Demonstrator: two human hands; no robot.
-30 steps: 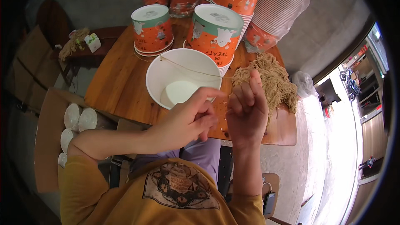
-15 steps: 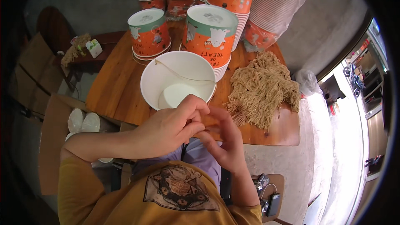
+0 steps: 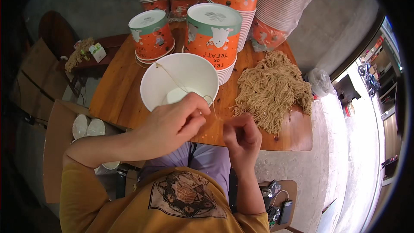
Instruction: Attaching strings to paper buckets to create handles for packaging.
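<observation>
A white paper bucket [image 3: 151, 84] lies tipped with its mouth toward me. A thin beige cord [image 3: 171, 77] crosses its inside, passes the right side of the rim and runs down toward my right hand. My left hand [image 3: 179, 121] is in front of the bucket's lower rim, fingers curled and thumb pressed in; what they hold, if anything, is hidden. My right hand [image 3: 243, 138], to the right over the table's front edge, is closed in a pinch at the cord's end. A pile of beige cords [image 3: 271, 90] lies to the right of both hands.
Behind the bucket stand upside-down orange and green paper buckets, one small [image 3: 153, 39] and one large [image 3: 213, 39]. Tall bagged stacks [image 3: 280, 6] line the back of the wooden table [image 3: 114, 88]. An open carton [image 3: 58, 146] with white buckets sits at lower left.
My hands have come apart: the right moved right and slightly down, drawing out a length of cord between them. The left stayed near the rim. The whole view shifted slightly.
</observation>
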